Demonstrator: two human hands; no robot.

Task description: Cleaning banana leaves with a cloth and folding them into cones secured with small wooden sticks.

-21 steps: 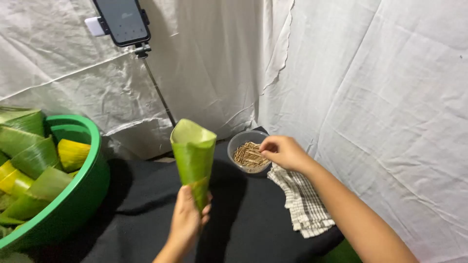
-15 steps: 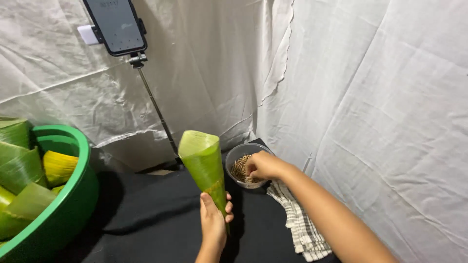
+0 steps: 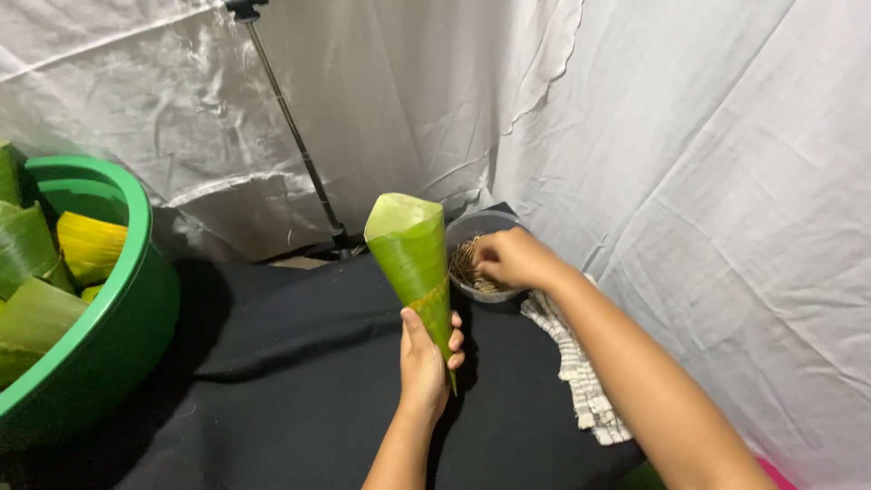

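- The leaf cone (image 3: 413, 259) stands near the centre of the frame, a banana leaf rolled into a tight cone, wide open mouth up and tilted slightly left, narrow point down.
- Its skin is bright green and smooth, with a yellowish-brown seam edge running across the lower part; the inside of the mouth looks paler.
- The left hand (image 3: 425, 363), lower centre, is closed around the cone's lower end, thumb on the near side, fingers (image 3: 455, 338) wrapped round the right.
- The right hand (image 3: 513, 259), right of centre, reaches into a small grey bowl (image 3: 481, 227) of thin wooden sticks (image 3: 464, 265); its fingertips are curled down among them, and I cannot tell whether it grips any.
- A checked cloth (image 3: 581, 381) lies beside the bowl on the black cloth (image 3: 272, 363).
- A green basin (image 3: 109, 336) of folded leaves (image 3: 36, 272) sits at the left edge.
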